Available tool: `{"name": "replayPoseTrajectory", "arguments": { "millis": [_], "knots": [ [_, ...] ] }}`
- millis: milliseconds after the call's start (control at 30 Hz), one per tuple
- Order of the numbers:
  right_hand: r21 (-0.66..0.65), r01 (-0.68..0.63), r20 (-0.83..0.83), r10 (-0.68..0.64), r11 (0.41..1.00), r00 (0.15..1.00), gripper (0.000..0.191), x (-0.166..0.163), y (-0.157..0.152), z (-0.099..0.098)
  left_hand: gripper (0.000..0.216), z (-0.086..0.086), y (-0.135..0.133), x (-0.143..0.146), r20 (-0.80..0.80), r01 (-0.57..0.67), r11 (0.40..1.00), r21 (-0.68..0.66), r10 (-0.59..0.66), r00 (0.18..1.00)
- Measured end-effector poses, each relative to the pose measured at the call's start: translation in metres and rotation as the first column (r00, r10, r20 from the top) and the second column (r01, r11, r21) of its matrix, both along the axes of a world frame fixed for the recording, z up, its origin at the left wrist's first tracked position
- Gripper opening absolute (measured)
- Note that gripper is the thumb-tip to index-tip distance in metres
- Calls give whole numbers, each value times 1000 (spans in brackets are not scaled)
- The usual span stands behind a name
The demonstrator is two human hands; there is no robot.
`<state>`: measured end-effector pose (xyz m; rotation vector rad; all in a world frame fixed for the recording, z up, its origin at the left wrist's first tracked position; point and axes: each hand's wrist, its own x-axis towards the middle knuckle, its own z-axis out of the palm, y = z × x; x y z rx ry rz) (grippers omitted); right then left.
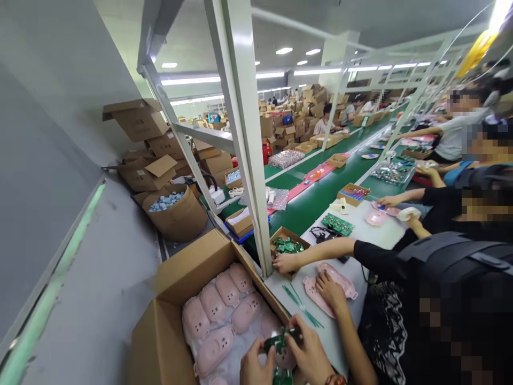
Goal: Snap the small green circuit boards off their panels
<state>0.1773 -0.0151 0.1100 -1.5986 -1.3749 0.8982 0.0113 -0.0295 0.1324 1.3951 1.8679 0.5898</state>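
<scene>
At the bottom edge, my left hand and my right hand pinch a small green circuit board between their fingers. A second green board shows just below it. They hover over the right side of an open cardboard box that holds several pink pig-shaped plastic shells lying on clear plastic wrap. Both hands are closed on the board.
A co-worker's hands rest on a pink shell on the white bench to my right, beside green cable ties and a small box of green boards. A white post rises beside the box. A green conveyor runs away, lined with other workers and cartons.
</scene>
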Motion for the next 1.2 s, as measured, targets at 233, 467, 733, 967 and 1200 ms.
{"name": "replayPoseTrajectory", "arguments": {
  "millis": [233, 467, 733, 967, 1200],
  "knots": [
    [-102, -37, -181, 18, 994, 983, 28, -16, -11, 23, 21, 49, -2, 11, -87, 26, 996, -83, -33, 996],
    [-146, -40, -85, 28, 988, 996, 27, -15, -17, 34, 15, 47, -8, 18, -81, 25, 988, -149, -37, 996],
    [-83, -18, 229, 37, 996, 973, 28, -7, -20, 30, 15, 38, -17, 24, 6, 27, 987, -156, -27, 1000],
    [-200, 41, -87, -59, 979, 994, 23, 41, -5, 18, 15, 44, -17, 14, 188, 85, 980, -178, -51, 981],
    [-340, -376, -557, 137, 862, 819, 44, 13, 0, 30, 14, 51, -7, 14, 363, 172, 975, -140, -111, 925]
  ]
}}
